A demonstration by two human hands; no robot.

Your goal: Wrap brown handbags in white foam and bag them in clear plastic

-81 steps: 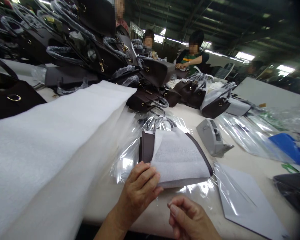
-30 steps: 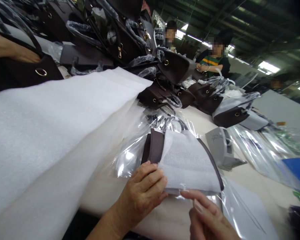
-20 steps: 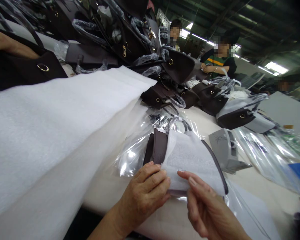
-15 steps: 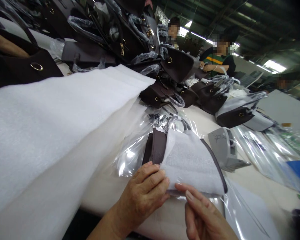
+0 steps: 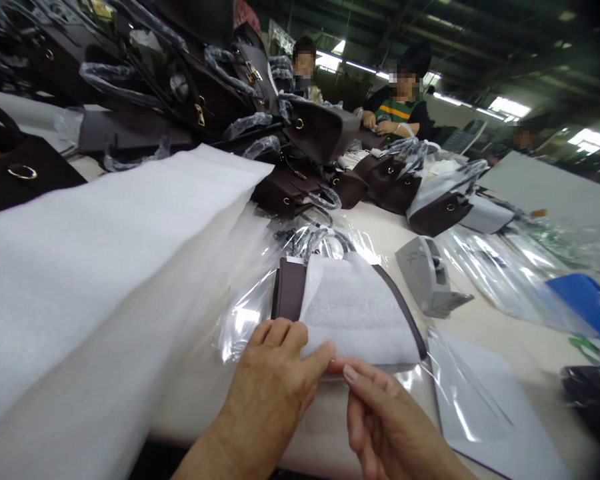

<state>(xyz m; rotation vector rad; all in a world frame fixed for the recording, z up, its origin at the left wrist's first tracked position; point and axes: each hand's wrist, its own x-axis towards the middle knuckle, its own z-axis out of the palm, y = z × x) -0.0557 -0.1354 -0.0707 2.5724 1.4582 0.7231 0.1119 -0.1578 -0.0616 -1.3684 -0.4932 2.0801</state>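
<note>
A dark brown handbag [image 5: 291,287] lies on the table in front of me, a white foam sheet [image 5: 357,313] covering most of its face. Clear plastic [image 5: 243,320] spreads beneath and around the bag. My left hand [image 5: 270,373] grips the bag's near left corner, fingers curled over the foam edge and thumb pointing right. Just right of it, my right hand [image 5: 385,413] is at the near edge, thumb and forefinger brought together beside the left thumb. Whatever those fingertips pinch is too small to make out.
Large white foam sheets [image 5: 105,233] fill the left side. Behind is a heap of brown handbags [image 5: 320,133] with wrapped handles. A grey tape dispenser [image 5: 425,277] stands right of the bag, near flat clear bags [image 5: 500,280]. Co-workers [image 5: 397,107] stand beyond.
The view has shifted, so the scene sits further left. My right hand has closed in on my left, its thumb now against the forefinger. My left thumb has stretched toward it.
</note>
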